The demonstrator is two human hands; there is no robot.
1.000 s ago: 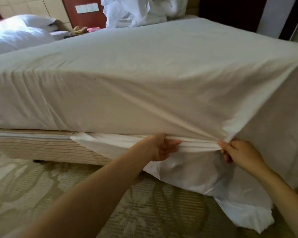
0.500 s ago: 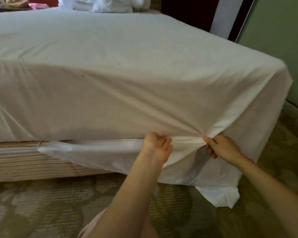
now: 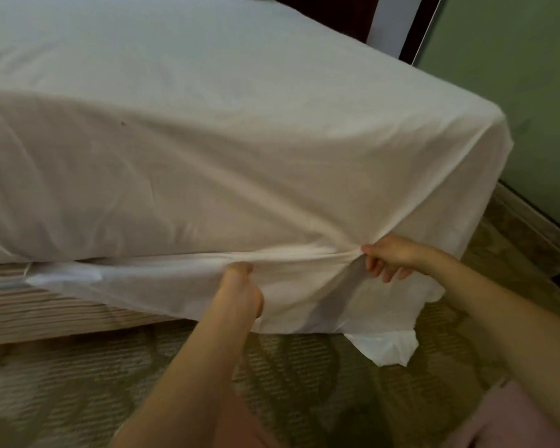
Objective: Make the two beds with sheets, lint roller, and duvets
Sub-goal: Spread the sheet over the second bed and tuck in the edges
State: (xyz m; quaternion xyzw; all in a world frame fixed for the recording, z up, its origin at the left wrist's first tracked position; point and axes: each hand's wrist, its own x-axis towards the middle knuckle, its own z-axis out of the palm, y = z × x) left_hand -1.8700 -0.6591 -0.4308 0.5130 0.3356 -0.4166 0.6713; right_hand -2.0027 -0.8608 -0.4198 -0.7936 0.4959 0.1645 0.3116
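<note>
A white sheet (image 3: 227, 163) covers the mattress and hangs over its near side and right corner. My left hand (image 3: 243, 286) presses into the hanging sheet at the seam between mattress and bed base, fingers curled against the cloth. My right hand (image 3: 388, 257) pinches a gathered fold of the sheet just to the right, pulling it taut along the mattress's lower edge. A loose sheet corner (image 3: 385, 347) trails onto the carpet below my right hand.
The striped bed base (image 3: 29, 305) shows at the lower left under the mattress. Patterned carpet (image 3: 78, 383) covers the floor. A green wall (image 3: 514, 92) with a skirting board stands close to the bed's right corner.
My view has shifted right and closer toward the bed's corner. My left hand has turned from open fingers to a curled press on the sheet; my right hand keeps its pinch on the fold.
</note>
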